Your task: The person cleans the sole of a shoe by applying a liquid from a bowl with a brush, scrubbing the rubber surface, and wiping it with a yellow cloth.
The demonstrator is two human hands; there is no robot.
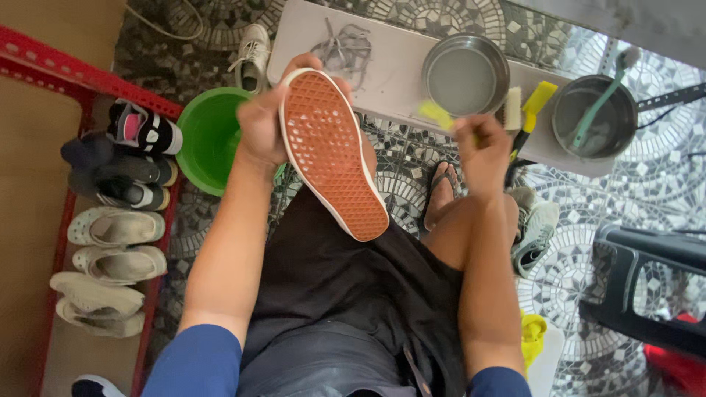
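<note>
- Head view is showing the left hand [261, 125] gripping a sneaker [332, 151] around its toe end, sole turned up toward the camera, held above the person's lap.
- Its orange waffle-patterned sole with a white rim is facing up; the upper is hidden behind it.
- The right hand [482, 147] is closing its fingers around a yellow brush [437, 114], just beside the sneaker and not touching it.
- The sneaker is looking light and fairly stiff along the rubber sole; the rim seems to be offering a firm, non-slip hold, better at toe or heel than mid-sole.
- A white board [397, 73] is lying ahead on the patterned floor, carrying a steel bowl [465, 73], a tangle of laces [344, 48] and another yellow-handled brush [531, 106].
- A second metal pot [594, 117] with a green brush in it is sitting to the right.
- A green basin [209, 136] is resting just left of the left hand.
- A red shoe rack [73, 73] with several pairs is standing at the far left.
</note>
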